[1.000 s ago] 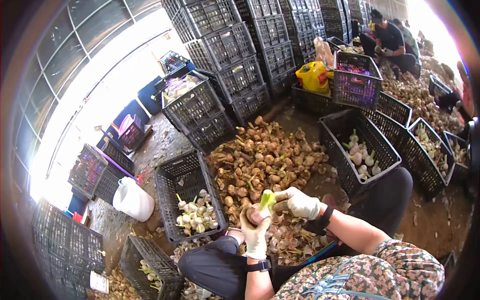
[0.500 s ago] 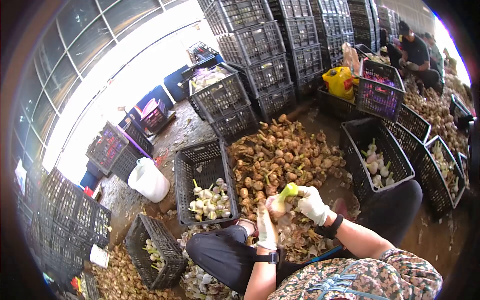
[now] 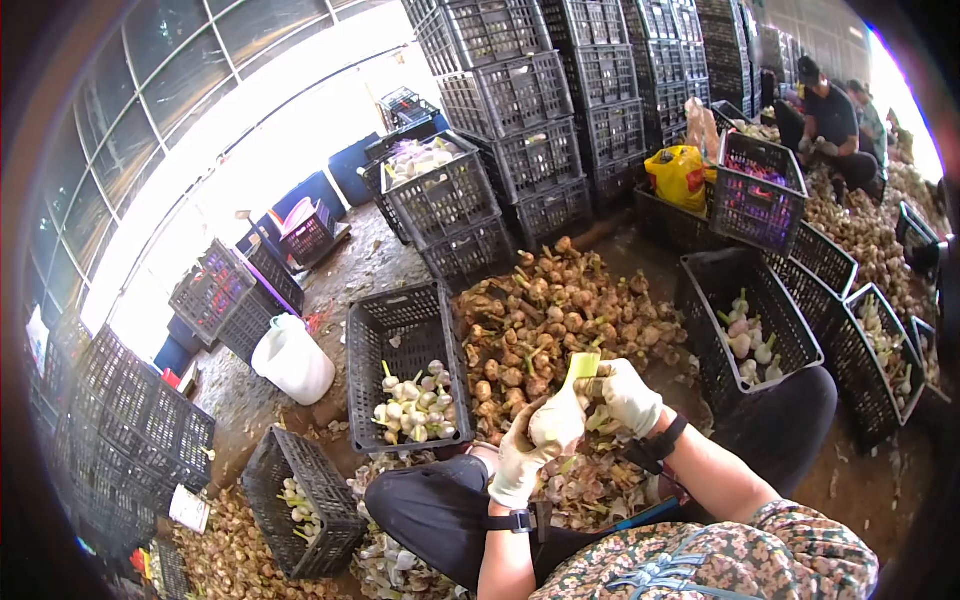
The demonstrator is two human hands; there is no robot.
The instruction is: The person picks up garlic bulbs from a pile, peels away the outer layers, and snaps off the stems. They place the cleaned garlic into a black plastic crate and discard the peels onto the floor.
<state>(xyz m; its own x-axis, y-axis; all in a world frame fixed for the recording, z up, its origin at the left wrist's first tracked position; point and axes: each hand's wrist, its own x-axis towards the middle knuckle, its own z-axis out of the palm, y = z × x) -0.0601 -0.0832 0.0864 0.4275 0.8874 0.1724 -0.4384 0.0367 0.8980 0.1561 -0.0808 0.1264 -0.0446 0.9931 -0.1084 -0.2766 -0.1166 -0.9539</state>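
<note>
A large garlic bulb (image 3: 558, 420) with a pale green stem stands tilted between my two gloved hands. My left hand (image 3: 522, 462) wraps round the bulb from below and the left. At the upper right of the bulb, my right hand (image 3: 630, 398) has its fingers closed by the stem, on something I cannot make out. Loose skins (image 3: 590, 490) lie under my hands, and a heap of brown, unpeeled garlic (image 3: 560, 320) is just beyond them. Clean white bulbs (image 3: 415, 405) fill part of the black crate (image 3: 362, 350) to the left.
A crate with some bulbs (image 3: 690, 290) stands at the right, and a smaller tilted crate (image 3: 262, 470) at the lower left. Behind are tall crate stacks (image 3: 530, 150), a white bucket (image 3: 295, 362) and a yellow bag (image 3: 678, 178). Another person (image 3: 832, 120) sits at the upper right.
The bulb has turned more upright and looks whiter, with more of its outer skin off. My left hand has shifted from beside it to round it. My right hand has moved slightly.
</note>
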